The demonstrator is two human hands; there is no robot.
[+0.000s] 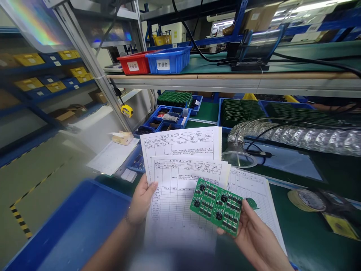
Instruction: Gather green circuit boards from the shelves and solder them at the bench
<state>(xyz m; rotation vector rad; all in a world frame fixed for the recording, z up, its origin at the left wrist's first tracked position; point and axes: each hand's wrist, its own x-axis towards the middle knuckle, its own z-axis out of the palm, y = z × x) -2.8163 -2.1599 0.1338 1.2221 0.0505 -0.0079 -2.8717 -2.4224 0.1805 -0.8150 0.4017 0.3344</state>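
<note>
- Green rectangular PCB panel (216, 206): 2 joined boards w/ round black parts + small SMD comps, held up tilted, in front of the paperwork, in R hand (258, 237)
- R fingers (244, 206) clamped on panel's lower right edge, thumb on the near face
- L hand (142, 199) grips left edge of white printed paper forms (180, 188), fingers clamped on the sheets, panel overlapping their right side
- Forms: several sheets, printed tables + handwritten entries
- Another white form sheet (254, 192) on dark green worktop (307, 229), under + right of panel
- Yellow tape roll (307, 199) at right on worktop; silver foil ducting (293, 137) further back
- Blurred blue plastic tote (76, 226) lower left, just beside L hand
- Further off: blue compartment tray (149, 122); blue tray w/ stacked green PCBs (218, 113)
- Overhead shelf: red bin (134, 63) + blue bin (167, 60), both white-labelled
</note>
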